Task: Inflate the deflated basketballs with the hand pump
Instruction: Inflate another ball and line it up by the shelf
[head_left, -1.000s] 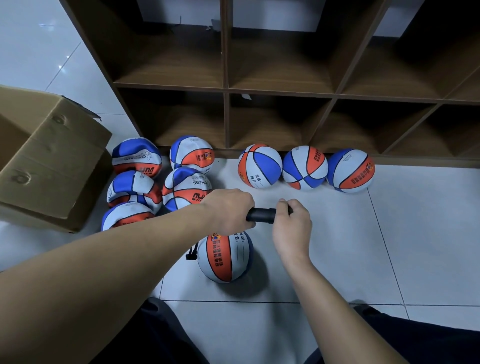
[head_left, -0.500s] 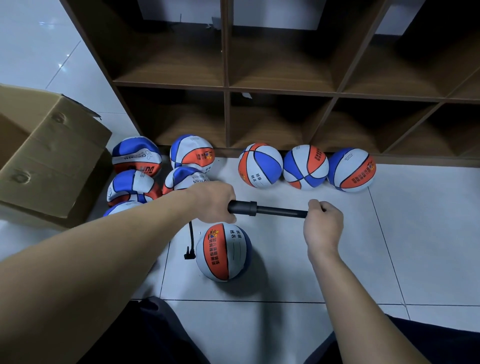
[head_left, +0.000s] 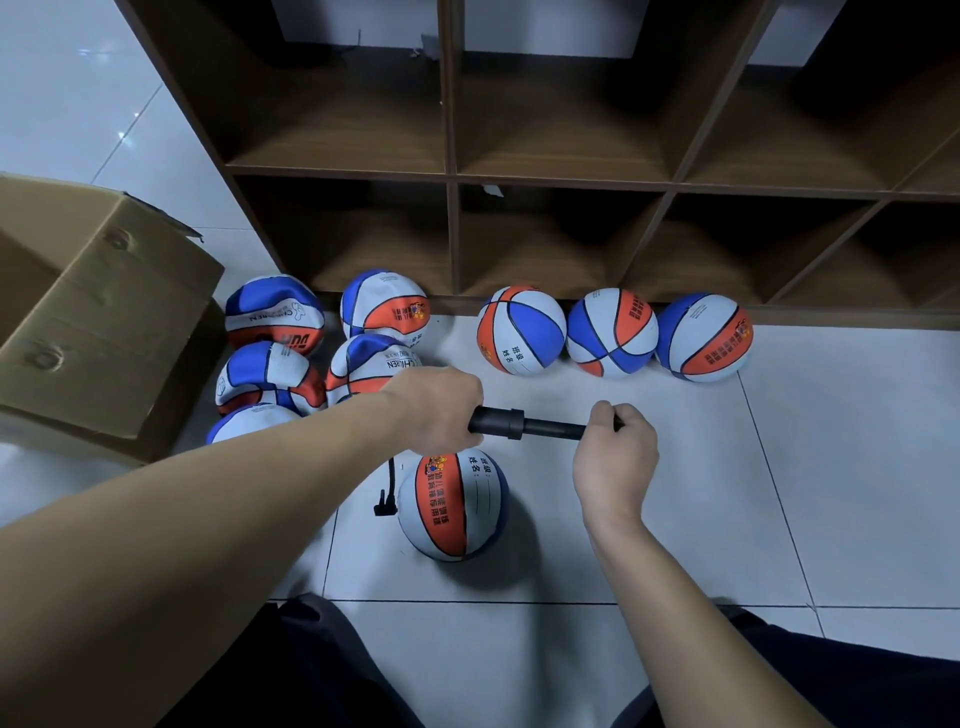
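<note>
Nine basketballs (head_left: 451, 506), one pump (head_left: 511, 423), one box (head_left: 104, 317)

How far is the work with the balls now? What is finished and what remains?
Three round balls by the shelf look done. One ball is in hand: the left hand grips the pump, the right hand holds its handle, and the hose runs down beside this ball. Five slack, dented balls near the box remain.
</note>
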